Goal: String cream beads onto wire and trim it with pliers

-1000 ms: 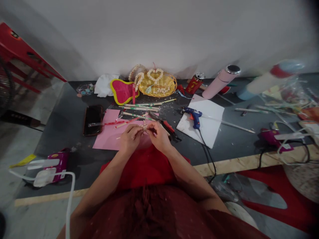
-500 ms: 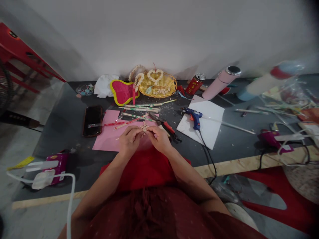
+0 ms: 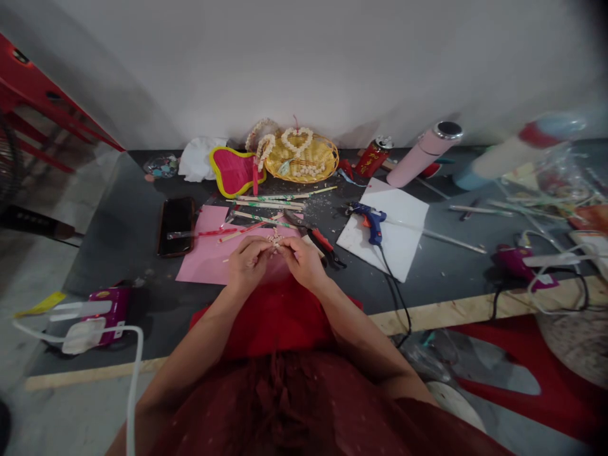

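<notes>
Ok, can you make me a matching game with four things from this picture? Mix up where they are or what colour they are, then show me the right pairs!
Things:
1. glue gun
2. small pale craft piece
3. drink can
4. phone

Clues:
A. red, beside the pink bottle
B. held between the left hand and the right hand
C. dark screen, to the left of the pink sheet
D. blue, lying on the white board

Right pairs: 1-D, 2-B, 3-A, 4-C
</notes>
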`<state>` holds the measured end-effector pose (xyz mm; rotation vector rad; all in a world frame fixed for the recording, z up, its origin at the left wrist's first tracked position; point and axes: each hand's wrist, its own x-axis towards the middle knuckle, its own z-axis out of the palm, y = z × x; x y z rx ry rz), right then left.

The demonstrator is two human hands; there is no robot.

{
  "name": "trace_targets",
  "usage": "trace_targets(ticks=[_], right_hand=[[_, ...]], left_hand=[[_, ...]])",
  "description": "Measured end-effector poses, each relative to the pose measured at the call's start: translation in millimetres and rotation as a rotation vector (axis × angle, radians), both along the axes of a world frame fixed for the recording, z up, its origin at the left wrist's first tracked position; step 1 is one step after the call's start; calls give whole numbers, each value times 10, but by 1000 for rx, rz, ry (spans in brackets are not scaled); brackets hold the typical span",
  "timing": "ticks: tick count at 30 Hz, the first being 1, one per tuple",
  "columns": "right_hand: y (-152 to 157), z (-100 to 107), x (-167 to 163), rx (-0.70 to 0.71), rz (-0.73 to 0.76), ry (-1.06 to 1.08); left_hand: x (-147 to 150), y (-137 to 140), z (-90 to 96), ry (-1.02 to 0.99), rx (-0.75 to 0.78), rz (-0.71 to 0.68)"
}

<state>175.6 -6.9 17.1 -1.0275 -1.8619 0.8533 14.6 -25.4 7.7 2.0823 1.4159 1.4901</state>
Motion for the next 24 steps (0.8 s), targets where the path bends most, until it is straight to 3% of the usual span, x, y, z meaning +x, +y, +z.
trace_targets(ticks=[5, 24], right_hand=[[4, 26, -5, -82, 41, 35], [2, 22, -1, -58, 48, 46]], left_hand=[[-2, -5, 13, -16, -1, -23], [-20, -23, 81, -8, -12, -79]])
